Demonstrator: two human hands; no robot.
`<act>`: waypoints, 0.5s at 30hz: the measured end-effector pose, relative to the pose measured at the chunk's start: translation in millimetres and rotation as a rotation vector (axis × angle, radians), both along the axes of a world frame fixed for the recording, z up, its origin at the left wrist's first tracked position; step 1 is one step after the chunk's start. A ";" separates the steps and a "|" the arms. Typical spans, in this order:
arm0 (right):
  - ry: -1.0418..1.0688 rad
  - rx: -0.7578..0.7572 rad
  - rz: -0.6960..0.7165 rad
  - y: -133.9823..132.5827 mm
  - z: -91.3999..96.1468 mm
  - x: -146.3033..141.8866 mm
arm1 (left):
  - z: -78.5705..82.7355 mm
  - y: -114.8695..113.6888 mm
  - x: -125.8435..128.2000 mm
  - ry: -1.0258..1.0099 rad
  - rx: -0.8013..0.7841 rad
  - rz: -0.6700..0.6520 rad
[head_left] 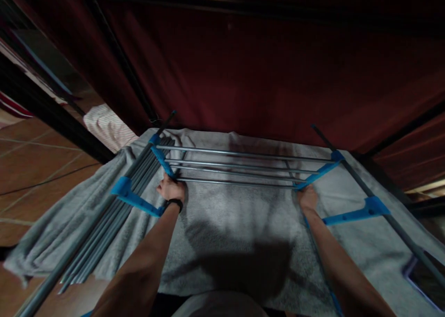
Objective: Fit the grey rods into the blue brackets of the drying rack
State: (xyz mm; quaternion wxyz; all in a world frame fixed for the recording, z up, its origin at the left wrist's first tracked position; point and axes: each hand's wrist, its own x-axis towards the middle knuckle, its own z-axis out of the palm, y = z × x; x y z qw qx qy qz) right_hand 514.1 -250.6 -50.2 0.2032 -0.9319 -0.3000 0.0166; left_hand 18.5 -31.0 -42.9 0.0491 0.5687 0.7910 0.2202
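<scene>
Two hands, gripping blue bracket ends — room between, grey cloth

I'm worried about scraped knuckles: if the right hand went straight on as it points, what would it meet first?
The right hand would likely meet the farther right-side blue bracket, which it may be touching; depth is unclear.

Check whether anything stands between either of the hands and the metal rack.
Nothing visible does. The left hand and right hand are both on the metal rack, at the lower ends of its far blue brackets. The bundled grey tubes lie left of the left hand, not in between.
</scene>
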 end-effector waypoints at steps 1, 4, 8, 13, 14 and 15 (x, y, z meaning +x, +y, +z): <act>0.019 0.053 -0.010 0.0 -2.8 0.7 | 0.2 -0.4 -0.4 -0.013 0.003 -0.006; 0.066 0.193 -0.036 -0.5 -6.6 -0.5 | 2.0 -2.4 -1.1 -0.055 0.018 -0.029; 0.112 0.219 -0.026 -1.3 -3.7 -4.4 | 4.4 -4.9 -0.7 -0.089 0.032 -0.038; 0.185 0.214 -0.087 0.7 -1.3 -7.1 | 4.5 -5.4 -0.9 -0.088 0.020 -0.033; 0.198 0.226 -0.088 0.8 -1.8 -7.4 | 4.0 -5.2 -1.4 -0.090 0.020 -0.032; 0.210 0.237 -0.082 0.7 -2.5 -7.7 | 3.4 -4.9 -1.9 -0.092 0.019 -0.031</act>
